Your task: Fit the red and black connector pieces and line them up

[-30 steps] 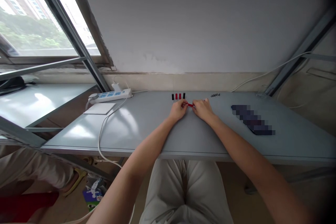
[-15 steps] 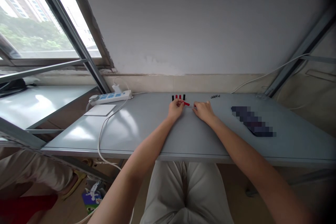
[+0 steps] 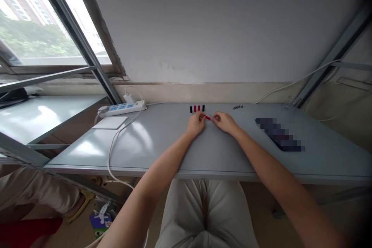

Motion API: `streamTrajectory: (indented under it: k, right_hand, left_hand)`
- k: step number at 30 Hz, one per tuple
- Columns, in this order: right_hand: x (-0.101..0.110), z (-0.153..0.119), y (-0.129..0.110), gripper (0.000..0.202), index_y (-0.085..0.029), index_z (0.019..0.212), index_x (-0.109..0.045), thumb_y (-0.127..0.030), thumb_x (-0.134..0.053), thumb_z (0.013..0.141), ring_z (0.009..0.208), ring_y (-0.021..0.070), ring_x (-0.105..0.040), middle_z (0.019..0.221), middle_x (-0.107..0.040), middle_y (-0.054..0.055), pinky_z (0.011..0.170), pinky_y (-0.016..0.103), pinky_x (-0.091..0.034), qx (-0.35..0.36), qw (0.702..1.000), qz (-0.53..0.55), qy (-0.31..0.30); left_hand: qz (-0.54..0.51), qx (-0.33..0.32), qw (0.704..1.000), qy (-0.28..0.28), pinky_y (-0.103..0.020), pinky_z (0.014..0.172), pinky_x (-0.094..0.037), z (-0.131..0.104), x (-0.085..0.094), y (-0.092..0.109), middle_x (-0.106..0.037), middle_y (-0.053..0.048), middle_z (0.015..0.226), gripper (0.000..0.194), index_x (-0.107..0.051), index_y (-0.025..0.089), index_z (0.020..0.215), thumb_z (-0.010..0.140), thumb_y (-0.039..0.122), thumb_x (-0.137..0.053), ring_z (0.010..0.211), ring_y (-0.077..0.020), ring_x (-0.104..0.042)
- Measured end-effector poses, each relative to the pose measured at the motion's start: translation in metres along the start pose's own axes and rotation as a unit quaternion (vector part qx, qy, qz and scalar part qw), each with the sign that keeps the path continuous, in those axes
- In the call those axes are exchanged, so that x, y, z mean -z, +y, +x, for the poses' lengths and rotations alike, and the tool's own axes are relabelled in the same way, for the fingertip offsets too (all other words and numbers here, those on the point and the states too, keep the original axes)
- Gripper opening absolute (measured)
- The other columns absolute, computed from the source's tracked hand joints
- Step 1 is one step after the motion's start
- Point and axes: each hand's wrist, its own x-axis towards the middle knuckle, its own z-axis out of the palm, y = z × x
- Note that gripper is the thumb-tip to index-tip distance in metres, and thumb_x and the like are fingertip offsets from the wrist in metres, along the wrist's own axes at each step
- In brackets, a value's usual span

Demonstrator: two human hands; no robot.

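Observation:
Between my hands is a small red stick-like piece [image 3: 207,117]; its left end is pinched in the fingers of my left hand [image 3: 196,122]. My right hand [image 3: 224,121] is closed near the piece's right end, on something thin and pale that is too small to make out. Just behind my left hand, two red cylinders [image 3: 195,108] stand upright between a black cylinder [image 3: 191,109] on the left and another black one [image 3: 203,107] on the right. Farther right on the grey table [image 3: 162,139] lies a row of several tiny dark parts [image 3: 238,107].
A white power strip [image 3: 123,108] and a flat white box [image 3: 110,122] are at the left, with a white cable [image 3: 110,151] running over the table's front edge. A dark, pixelated flat object [image 3: 279,135] lies at the right. A person's leg [image 3: 43,190] shows at the lower left.
My right hand has moved slightly left, up to the red piece's right end. The red piece sits a little lower and farther right. My left hand has shifted slightly right.

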Motion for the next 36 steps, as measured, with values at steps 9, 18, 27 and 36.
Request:
streamTrajectory:
  k: [9,18,27,36]
  right_hand:
    - [-0.005,0.005,-0.001,0.017,-0.017,0.080,-0.060,-0.028,-0.049,0.074,0.059,0.0109,-0.050,0.067,-0.059,0.001,0.055,0.022,-0.036,0.060,0.992,0.099,-0.054]
    - [-0.009,0.047,0.030,0.017,-0.015,0.078,-0.061,-0.028,-0.058,0.068,0.064,0.0136,-0.054,0.071,-0.062,0.005,0.059,0.023,-0.038,-0.074,0.991,0.105,0.040]
    - [-0.037,0.076,0.066,0.018,-0.014,0.075,-0.062,-0.029,-0.061,0.066,0.066,0.0136,-0.056,0.073,-0.063,0.005,0.063,0.024,-0.041,-0.169,0.974,0.125,0.089]
    - [-0.041,0.084,0.070,0.017,-0.015,0.075,-0.062,-0.029,-0.062,0.066,0.067,0.0140,-0.057,0.075,-0.064,0.006,0.064,0.024,-0.041,-0.163,0.979,0.106,0.065]
  left_hand:
    - [0.045,-0.069,0.994,-0.069,-0.025,0.068,-0.043,-0.003,-0.002,0.001,-0.062,-0.004,0.083,0.014,-0.054,0.016,0.087,0.077,0.014,-0.044,0.071,-0.0117,-0.055]
    - [0.055,-0.023,0.998,-0.036,-0.025,0.068,-0.043,-0.001,-0.003,-0.005,-0.062,-0.004,0.084,0.022,-0.053,0.016,0.096,0.076,0.015,-0.045,0.068,-0.0111,-0.054]
    - [0.081,-0.046,0.993,-0.075,-0.024,0.068,-0.043,-0.002,-0.001,-0.003,-0.063,-0.003,0.081,0.019,-0.059,0.016,0.086,0.075,0.014,-0.043,0.069,-0.0111,-0.054]
    - [0.085,-0.026,0.992,-0.091,-0.024,0.068,-0.043,-0.001,0.001,0.000,-0.063,-0.004,0.084,0.020,-0.060,0.016,0.088,0.076,0.016,-0.044,0.070,-0.0117,-0.055]
